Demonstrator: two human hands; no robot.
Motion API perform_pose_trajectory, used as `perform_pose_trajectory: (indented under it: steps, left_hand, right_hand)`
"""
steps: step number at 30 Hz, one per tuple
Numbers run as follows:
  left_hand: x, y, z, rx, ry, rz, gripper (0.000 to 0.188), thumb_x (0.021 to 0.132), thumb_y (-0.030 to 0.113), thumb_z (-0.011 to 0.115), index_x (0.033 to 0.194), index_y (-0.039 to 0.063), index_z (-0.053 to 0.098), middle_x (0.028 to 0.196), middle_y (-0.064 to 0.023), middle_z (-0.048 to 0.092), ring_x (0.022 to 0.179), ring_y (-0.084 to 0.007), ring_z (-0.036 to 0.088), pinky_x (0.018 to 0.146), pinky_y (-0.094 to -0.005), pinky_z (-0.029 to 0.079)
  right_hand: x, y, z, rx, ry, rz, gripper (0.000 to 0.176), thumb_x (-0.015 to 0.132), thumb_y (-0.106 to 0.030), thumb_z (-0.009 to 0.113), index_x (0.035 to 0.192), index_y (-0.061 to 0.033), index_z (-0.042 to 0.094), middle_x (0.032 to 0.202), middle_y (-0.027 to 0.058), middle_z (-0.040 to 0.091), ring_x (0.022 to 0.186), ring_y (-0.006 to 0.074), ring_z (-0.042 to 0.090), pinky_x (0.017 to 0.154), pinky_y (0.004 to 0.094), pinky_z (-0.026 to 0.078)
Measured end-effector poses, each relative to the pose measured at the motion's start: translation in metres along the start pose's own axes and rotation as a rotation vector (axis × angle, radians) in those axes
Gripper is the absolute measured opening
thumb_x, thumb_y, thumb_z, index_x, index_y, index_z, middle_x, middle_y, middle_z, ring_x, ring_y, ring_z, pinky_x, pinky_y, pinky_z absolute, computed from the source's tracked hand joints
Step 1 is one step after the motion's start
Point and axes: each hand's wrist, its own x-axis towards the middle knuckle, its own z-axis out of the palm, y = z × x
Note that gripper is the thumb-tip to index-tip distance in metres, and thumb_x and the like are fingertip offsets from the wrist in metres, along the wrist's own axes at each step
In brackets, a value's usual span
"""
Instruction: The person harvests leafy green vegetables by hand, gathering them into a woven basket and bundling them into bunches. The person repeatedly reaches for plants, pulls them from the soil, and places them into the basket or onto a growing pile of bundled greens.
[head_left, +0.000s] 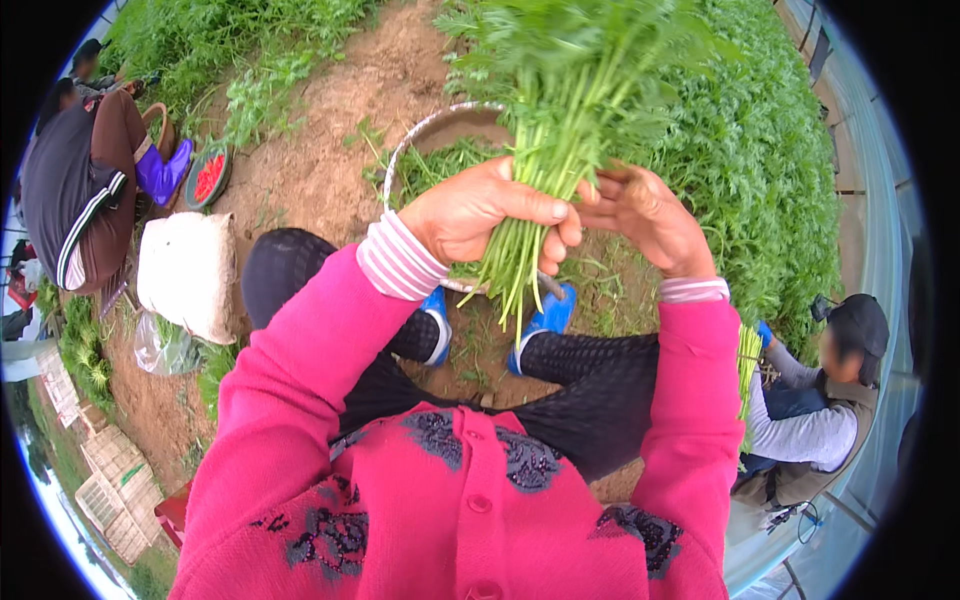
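My left hand (499, 214) grips a thick bunch of leafy green stalks (559, 127) near its lower part, thumb across the stems. The feathery leaves point away from me and look blurred; the pale stem ends hang towards my feet. Just right of the bunch is my right hand (649, 214), its fingers spread and curved near the stems; whether its fingertips touch them I cannot tell. Under the bunch, a round basin (397, 154) with a wrapped rim holds loose greens (450, 165). Its right part is hidden by my hands and the bunch.
Dense green plants (772, 172) grow at the right. A stuffed pale sack (187, 270), a clear plastic bag (161, 349) and a bowl of red ties (208, 178) lie left. People sit or bend at both sides, one co-worker (817, 420) near stacked greens (748, 367).
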Motion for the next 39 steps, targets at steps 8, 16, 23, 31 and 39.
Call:
perform_pose_trajectory:
  steps: [8, 16, 23, 31, 39]
  left_hand:
    - [0.011, -0.031, -0.006, -0.142, -0.093, -0.316, 0.03, 0.09, 0.013, 0.054, 0.114, -0.005, 0.051, 0.098, -0.0217, 0.064, 0.084, -0.0293, 0.067, 0.072, -0.0414, 0.057]
    - [0.009, -0.014, -0.006, 0.104, 0.009, -0.376, 0.032, 0.091, 0.027, 0.056, 0.106, -0.001, 0.054, 0.092, -0.0162, 0.065, 0.083, -0.022, 0.066, 0.067, -0.0368, 0.056]
    - [-0.017, 0.009, -0.002, 0.994, 0.462, 0.258, 0.046, 0.085, 0.031, 0.065, 0.116, -0.003, 0.055, 0.101, -0.0072, 0.063, 0.093, -0.0135, 0.057, 0.079, -0.0292, 0.046]
    - [-0.014, -0.008, 0.025, 1.684, 0.449, 0.379, 0.034, 0.071, 0.013, 0.072, 0.101, 0.003, 0.061, 0.089, -0.01, 0.062, 0.072, -0.0197, 0.061, 0.063, -0.0305, 0.049]
    - [-0.011, -0.01, 0.019, 1.744, 0.45, 0.515, 0.015, 0.076, 0.011, 0.065, 0.088, 0.002, 0.066, 0.074, -0.0128, 0.062, 0.065, -0.027, 0.062, 0.059, -0.035, 0.049]
  right_hand:
    - [0.024, 0.027, 0.027, 0.741, -0.075, -0.103, 0.065, 0.085, -0.035, 0.063, 0.131, 0.0043, 0.038, 0.13, 0.0245, 0.047, 0.121, 0.0416, 0.045, 0.098, 0.0565, 0.04]
    - [0.017, 0.014, 0.02, 0.764, 0.109, -0.094, 0.02, 0.089, -0.012, 0.058, 0.105, -0.0032, 0.051, 0.11, 0.0206, 0.058, 0.11, 0.039, 0.055, 0.086, 0.0552, 0.051]
    - [0.007, -0.003, 0.009, 0.816, 0.271, -0.129, 0.023, 0.094, -0.015, 0.048, 0.111, 0.0008, 0.048, 0.118, 0.0235, 0.053, 0.113, 0.0394, 0.052, 0.085, 0.0606, 0.049]
    - [0.011, 0.002, 0.016, 0.731, 0.369, -0.126, 0.026, 0.09, -0.013, 0.054, 0.109, 0.0034, 0.048, 0.113, 0.0215, 0.056, 0.108, 0.0376, 0.056, 0.081, 0.0552, 0.053]
    - [0.006, 0.003, 0.02, 0.667, 0.366, -0.101, 0.022, 0.09, -0.01, 0.054, 0.105, 0.0061, 0.051, 0.111, 0.0221, 0.057, 0.105, 0.0366, 0.058, 0.078, 0.0503, 0.056]
